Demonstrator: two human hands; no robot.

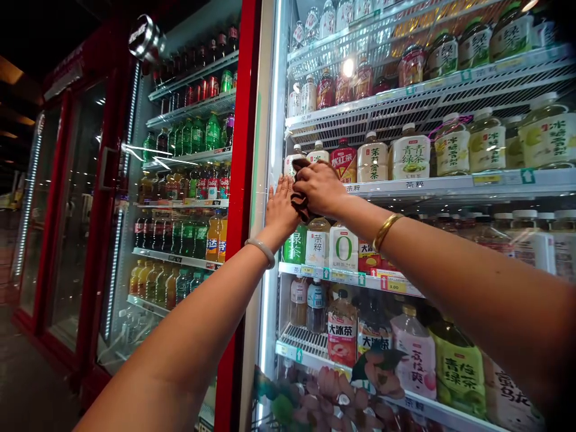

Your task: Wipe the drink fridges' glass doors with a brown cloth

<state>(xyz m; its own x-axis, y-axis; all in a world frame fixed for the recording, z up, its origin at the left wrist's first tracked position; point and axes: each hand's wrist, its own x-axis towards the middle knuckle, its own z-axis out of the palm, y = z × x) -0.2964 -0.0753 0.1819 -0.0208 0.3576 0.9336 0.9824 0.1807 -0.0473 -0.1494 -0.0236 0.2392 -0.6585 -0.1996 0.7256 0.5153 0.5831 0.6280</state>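
Note:
My right hand (320,187) grips a dark brown cloth (300,205), bunched up under its fingers. The cloth is up against the glass door (378,198) of a drinks fridge, near the door's left side. Just left of it, my left hand (282,204) lies flat on the glass beside the frame, fingers stretched upward. The two hands are close together, and part of the cloth is hidden behind the right hand. Behind the glass, shelves of bottled drinks show, among them a white bottle with a green 0 (344,247).
A red fridge frame (240,174) stands left of my hands. Beyond it is another fridge with green bottles (213,132), and more red fridges (85,180) recede at far left. Pinkish flowers and leaves (333,393) appear low on the door, perhaps decals or reflections.

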